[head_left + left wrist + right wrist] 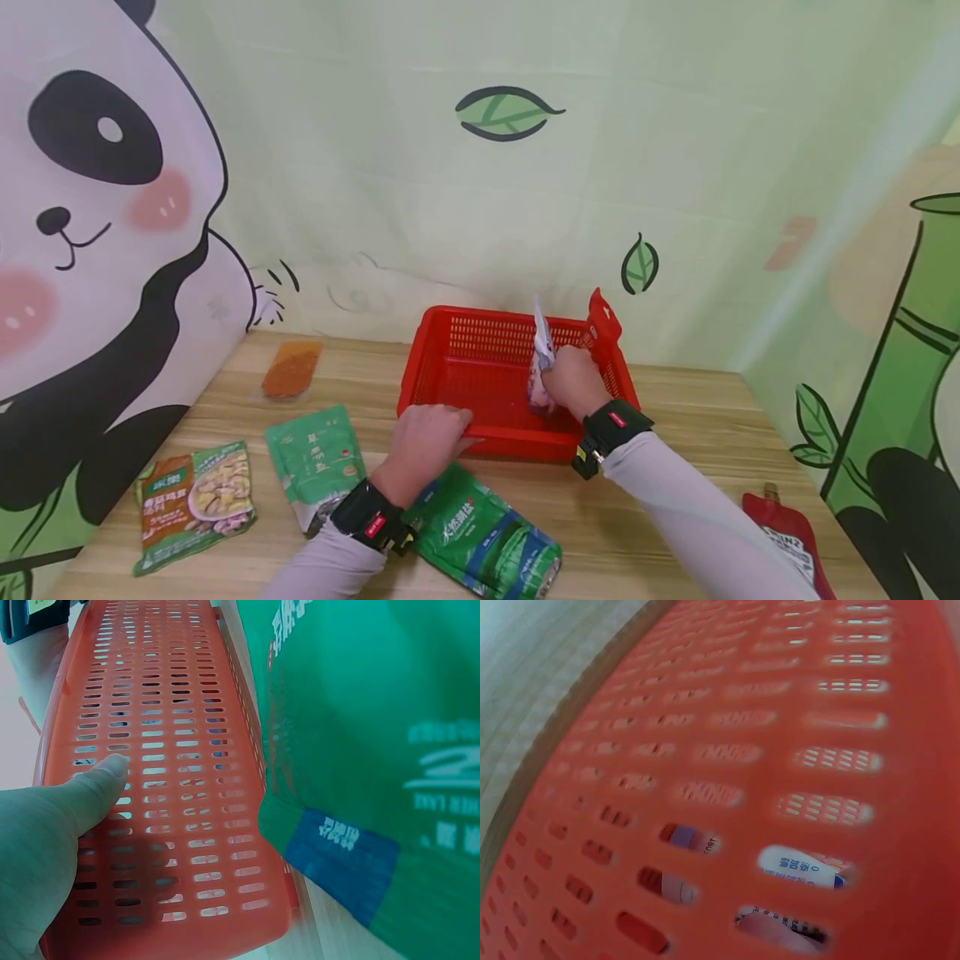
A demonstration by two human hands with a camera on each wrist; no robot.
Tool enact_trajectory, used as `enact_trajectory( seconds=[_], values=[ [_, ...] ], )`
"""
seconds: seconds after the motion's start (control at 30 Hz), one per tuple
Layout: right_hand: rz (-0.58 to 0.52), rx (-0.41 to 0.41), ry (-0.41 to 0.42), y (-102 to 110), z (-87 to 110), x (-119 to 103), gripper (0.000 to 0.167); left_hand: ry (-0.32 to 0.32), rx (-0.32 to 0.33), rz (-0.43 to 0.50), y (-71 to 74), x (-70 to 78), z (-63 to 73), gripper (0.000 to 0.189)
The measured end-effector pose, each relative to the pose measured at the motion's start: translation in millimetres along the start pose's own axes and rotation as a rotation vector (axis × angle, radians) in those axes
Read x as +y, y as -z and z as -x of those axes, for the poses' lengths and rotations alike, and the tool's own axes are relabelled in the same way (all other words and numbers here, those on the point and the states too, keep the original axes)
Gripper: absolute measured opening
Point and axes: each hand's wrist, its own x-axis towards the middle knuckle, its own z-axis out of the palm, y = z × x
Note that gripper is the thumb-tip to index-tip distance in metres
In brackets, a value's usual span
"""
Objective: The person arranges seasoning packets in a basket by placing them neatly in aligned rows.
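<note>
fingers: right hand (574,381) curled, pinching the white packet (540,375); tips hidden behind it (right wrist camera shows mostly slotted wall). left hand (424,446) grips the basket (517,442) at its 7 o'clock: thumb laid on the outer wall, fingers over the rim, tips not visible.

packet: inside the basket, roughly upright, just off centre toward 2 o'clock, top flap above the far rim. handling, judged: light, limp film, contents likely to shift; slightly slick, not very fragile. best hold: full body below the flap, thumb and fingers on opposite faces; the flap alone would probably let it swing. basket: likely thin, stiff, light, apt to slide unless held.

red pack (602,321) leans at the basket's 2 o'clock corner.

surface: wood-grain table (686,400). around the basket: salt bag (487,533) at 6; mint bag (317,458) and soup pack (197,504) toward 8, soup pack farther out; orange sachet (291,369) at 9; ketchup (783,533) at 4.

room: pale green cloth (360,192) behind; printed panda (112,242) toward 10, bamboo (924,292) toward 3.
</note>
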Motion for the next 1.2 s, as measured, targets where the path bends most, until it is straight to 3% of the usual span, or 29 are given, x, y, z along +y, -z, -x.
enact_trajectory(
  seconds=[0.13, 0.4, 0.57, 0.8, 1.0, 1.2],
  values=[
    [-0.046, -0.040, -0.017, -0.6, -0.9, 0.0, 0.024, 0.001, 0.000, 0.021, -0.3, 0.2, 0.0, 0.030],
    [0.042, -0.021, -0.011, -3.0, 0.3, -1.3, 0.037, 0.002, 0.009, 0.013, -0.1, 1.0, 0.3, 0.030],
    [0.104, 0.004, 0.010, -3.5, 0.9, -0.8, 0.032, 0.002, 0.018, 0.006, 0.9, 1.2, 0.1, 0.030],
    [0.044, -0.016, 0.047, -1.9, 3.1, 3.2, 0.027, 0.011, -0.007, -0.006, 0.2, 1.6, -0.1, 0.030],
    [0.139, 0.031, 0.048, -3.8, 2.0, 1.9, 0.037, 0.031, -0.043, -0.019, 0.6, 3.0, 0.1, 0.028],
    [0.202, 0.082, 0.097, -5.5, 1.2, 2.8, 0.041, 0.027, -0.033, -0.022, 2.0, 3.8, -0.6, 0.028]
  ],
)
